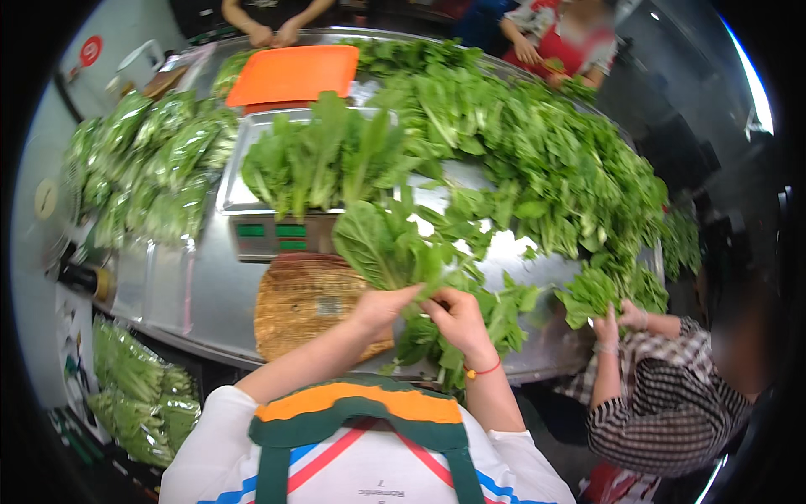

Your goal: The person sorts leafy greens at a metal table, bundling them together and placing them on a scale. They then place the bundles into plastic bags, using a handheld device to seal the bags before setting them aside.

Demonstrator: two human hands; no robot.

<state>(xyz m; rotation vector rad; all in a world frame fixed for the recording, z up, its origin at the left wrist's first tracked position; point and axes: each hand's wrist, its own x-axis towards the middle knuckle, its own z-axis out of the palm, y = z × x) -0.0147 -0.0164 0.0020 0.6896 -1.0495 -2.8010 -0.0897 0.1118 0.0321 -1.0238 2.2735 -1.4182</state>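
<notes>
My left hand (383,311) grips the stem end of a bunch of leafy greens (373,244), whose broad leaves point away from me. My right hand (463,320), with a red cord bracelet at the wrist, pinches leaves or stems close beside it; the fingertips partly hide what lies between them. Loose leafy greens (504,315) spread on the metal table beyond and below the right hand. Ahead, a digital scale (271,234) carries a metal tray (234,189) heaped with upright-looking lettuce-like greens (315,160). A brown, rough-textured round piece (296,309) lies under my left forearm.
Bagged greens (170,151) cover the table's left side, and more bags (135,390) sit below its edge. An orange tray (296,74) stands behind the scale. Greens (567,170) pile along the right. Co-workers' hands (607,327) work at the right and far sides.
</notes>
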